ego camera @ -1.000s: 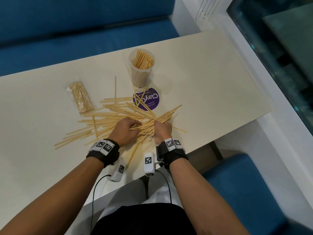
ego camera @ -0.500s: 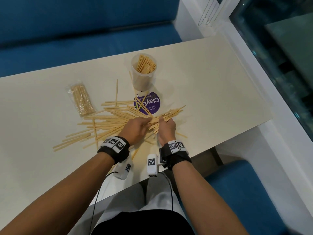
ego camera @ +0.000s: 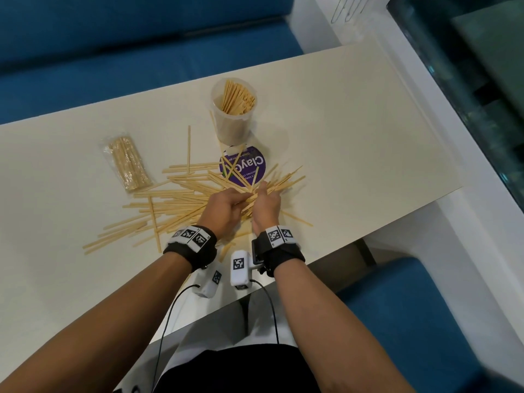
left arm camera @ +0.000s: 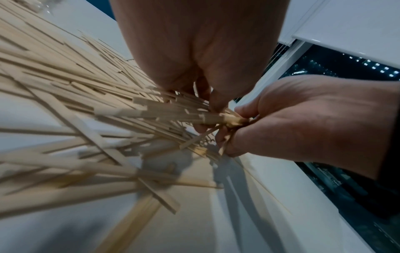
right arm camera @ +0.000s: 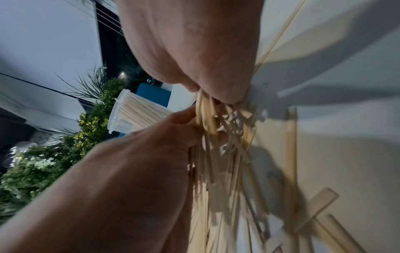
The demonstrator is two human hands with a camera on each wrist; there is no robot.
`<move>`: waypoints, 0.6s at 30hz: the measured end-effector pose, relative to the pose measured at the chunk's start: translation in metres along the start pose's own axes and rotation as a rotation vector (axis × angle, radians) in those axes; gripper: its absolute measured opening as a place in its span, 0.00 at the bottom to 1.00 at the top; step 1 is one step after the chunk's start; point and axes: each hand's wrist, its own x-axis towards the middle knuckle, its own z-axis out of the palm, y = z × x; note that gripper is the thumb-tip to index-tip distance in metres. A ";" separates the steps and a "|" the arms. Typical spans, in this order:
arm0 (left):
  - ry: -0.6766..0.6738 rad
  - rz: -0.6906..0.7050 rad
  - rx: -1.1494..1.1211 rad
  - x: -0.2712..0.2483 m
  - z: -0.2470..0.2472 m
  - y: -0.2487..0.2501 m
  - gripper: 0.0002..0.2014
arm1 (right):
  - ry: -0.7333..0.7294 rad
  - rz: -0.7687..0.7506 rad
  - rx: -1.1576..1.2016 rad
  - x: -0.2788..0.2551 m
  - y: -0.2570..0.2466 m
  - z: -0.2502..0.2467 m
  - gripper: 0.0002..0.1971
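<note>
Many thin wooden sticks (ego camera: 173, 202) lie scattered over the cream table (ego camera: 354, 154). My left hand (ego camera: 239, 199) and right hand (ego camera: 262, 192) meet at the right end of the heap. Both grip one bundle of sticks (ego camera: 279, 182) that fans out toward the right, lifted a little off the table. In the left wrist view the left hand's fingers (left arm camera: 213, 101) and the right hand (left arm camera: 244, 111) pinch the bundle (left arm camera: 173, 113) from either side. The right wrist view shows the same bundle (right arm camera: 206, 118) between the two hands. A clear plastic cup (ego camera: 234, 114) holding upright sticks stands beyond the hands.
A round purple lid (ego camera: 245, 168) lies between the cup and the hands, with a few sticks across it. A sealed clear packet of sticks (ego camera: 127, 163) lies at the left. The table's near edge runs just below my wrists. Blue seats (ego camera: 127, 66) lie beyond and to the right.
My left hand has moved right to meet the right hand. Together they have drawn loose sticks into a tighter bundle and raised it slightly.
</note>
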 end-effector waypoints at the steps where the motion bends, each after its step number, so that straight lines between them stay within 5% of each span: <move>1: -0.004 -0.010 -0.011 0.001 0.000 0.000 0.14 | 0.011 0.000 -0.029 0.002 0.001 0.001 0.12; 7: -0.033 -0.142 -0.128 0.003 -0.013 0.005 0.13 | 0.071 -0.012 -0.087 -0.001 -0.012 0.002 0.23; 18: 0.085 -0.533 -0.631 0.009 -0.038 0.024 0.17 | 0.027 -0.263 0.119 -0.020 -0.071 0.001 0.11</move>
